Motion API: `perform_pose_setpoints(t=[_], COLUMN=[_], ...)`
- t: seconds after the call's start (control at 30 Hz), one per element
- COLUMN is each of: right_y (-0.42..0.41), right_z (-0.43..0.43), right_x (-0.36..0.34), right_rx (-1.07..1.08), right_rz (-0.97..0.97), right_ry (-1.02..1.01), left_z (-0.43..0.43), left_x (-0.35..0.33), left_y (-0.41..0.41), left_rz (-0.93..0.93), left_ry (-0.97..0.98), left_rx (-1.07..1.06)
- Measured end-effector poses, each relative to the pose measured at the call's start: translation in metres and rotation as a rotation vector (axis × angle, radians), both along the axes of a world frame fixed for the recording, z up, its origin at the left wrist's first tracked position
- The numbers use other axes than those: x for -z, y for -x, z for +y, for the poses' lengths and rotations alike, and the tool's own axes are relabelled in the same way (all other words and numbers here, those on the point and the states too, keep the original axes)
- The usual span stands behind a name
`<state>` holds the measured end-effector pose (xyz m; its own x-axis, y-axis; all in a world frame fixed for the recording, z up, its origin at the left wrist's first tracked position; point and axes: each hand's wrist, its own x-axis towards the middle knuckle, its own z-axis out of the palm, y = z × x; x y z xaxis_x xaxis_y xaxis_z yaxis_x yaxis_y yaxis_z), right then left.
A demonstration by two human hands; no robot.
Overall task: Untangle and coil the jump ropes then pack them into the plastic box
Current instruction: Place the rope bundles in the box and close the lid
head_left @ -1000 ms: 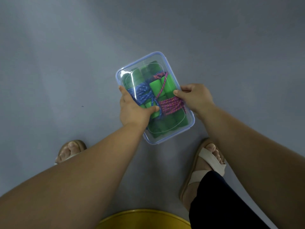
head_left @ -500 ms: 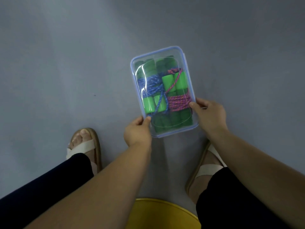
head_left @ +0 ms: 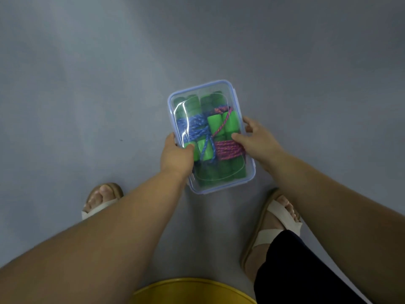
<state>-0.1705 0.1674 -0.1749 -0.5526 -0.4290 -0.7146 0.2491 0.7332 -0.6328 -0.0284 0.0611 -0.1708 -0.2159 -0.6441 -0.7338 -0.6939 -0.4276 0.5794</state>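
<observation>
Along the left edge of the plastic box [head_left: 221, 190], the left hand [head_left: 175, 156] has slid farther up since half a second ago. Low in frame, a yellow rim [head_left: 192, 289] sits between sandals [head_left: 278, 213]. At centre, both it and the right hand [head_left: 259, 140] grasp the box, fingers curled round its edges, jump ropes [head_left: 228, 149] coiled inside. If the lid [head_left: 219, 175] is unlatched, it could pop and spill them onto the floor [head_left: 87, 84].

The plastic box [head_left: 219, 188] you hold is clear and glossy, its lid throwing back a bright streak of glare, with a smooth pale blue rim. Inside it, the blue rope [head_left: 197, 125] and the pink rope [head_left: 228, 149] look like rough braided cord, and the green handles [head_left: 214, 122] like smooth plastic. The grey floor [head_left: 87, 84] under you is smooth and matt.
</observation>
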Motion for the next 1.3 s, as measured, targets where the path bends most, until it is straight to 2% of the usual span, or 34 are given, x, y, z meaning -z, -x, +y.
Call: perform_pose_setpoints(t=[0.13,0.23,0.37,0.43,0.6,0.73,0.8,0.9,1.03,1.17,1.3], right_y=[0.018,0.035,0.049,0.051,0.039,0.006,-0.012,-0.015,0.023,0.067,0.08], right_z=[-0.03,-0.058,-0.077,-0.076,-0.08,-0.07,-0.057,-0.053,-0.08,-0.118,-0.133], right_x=[0.005,0.007,0.011,0.012,0.004,-0.001,-0.003,0.003,0.01,0.016,0.017], right_rx=[-0.004,-0.001,0.173,0.197,0.031,0.11,0.204,0.353,0.283,0.237,0.227], right_rz=[0.094,0.139,-0.067,-0.088,0.091,0.125,0.098,0.078,0.254,0.298,0.283], right_ry=[0.002,-0.007,0.026,0.005,-0.097,-0.212,-0.228,-0.148,-0.078,-0.037,-0.007], left_z=[-0.036,-0.071,-0.09,-0.092,-0.089,-0.08,-0.071,-0.069,-0.088,-0.114,-0.135], left_x=[0.002,0.005,0.012,0.016,0.012,0.009,0.003,0.009,0.017,0.019,0.02], left_y=[0.022,0.042,0.048,0.046,0.048,0.039,0.03,0.027,0.054,0.09,0.106], left_rz=[0.048,0.066,0.088,0.073,0.023,-0.1,-0.066,0.037,0.144,0.213,0.215], left_ry=[0.103,0.07,-0.061,-0.053,-0.055,-0.092,-0.156,-0.167,-0.165,-0.144,-0.141], left_rx=[0.063,0.09,0.037,0.024,0.144,0.207,0.146,0.017,-0.142,-0.24,-0.251])
